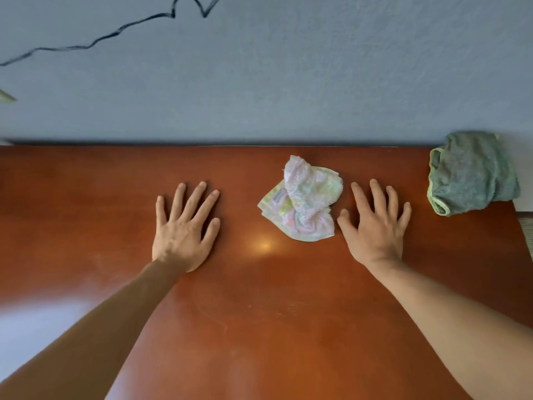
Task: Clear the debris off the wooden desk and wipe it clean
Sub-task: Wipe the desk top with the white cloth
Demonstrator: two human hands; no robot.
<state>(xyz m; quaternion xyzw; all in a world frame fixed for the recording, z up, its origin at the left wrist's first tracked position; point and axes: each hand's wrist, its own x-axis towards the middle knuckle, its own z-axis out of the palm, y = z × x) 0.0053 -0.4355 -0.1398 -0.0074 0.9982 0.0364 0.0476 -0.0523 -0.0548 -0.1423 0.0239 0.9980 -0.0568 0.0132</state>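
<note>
A blue-grey textured wall (pixel 288 82) rises behind a glossy reddish-brown wooden counter (pixel 259 327), and a thin black cable (pixel 95 43) trails across the wall at the upper left. You are looking down at your own two bare forearms reaching onto the counter. Your left hand (pixel 184 226) lies flat, palm down, fingers spread, holding nothing. Your right hand (pixel 375 223) rests the same way to the right, fingers spread and empty, its thumb just beside a crumpled pastel washcloth (pixel 302 206). That cloth, pink, green and white terry, sits between your hands, slightly nearer the right one and towards the far edge. A second cloth, a bunched grey-green rag (pixel 470 174) with a lime border, sits at the far right corner, partly over the counter's edge against the wall. No loose debris shows on the wood; faint smears and a bright light reflection are all that mark it. This looks like a pause either before wiping begins or after it ends; you cannot tell which. If wiping remains, the next move calls for your right grip to close round the washcloth and press it flat.
</note>
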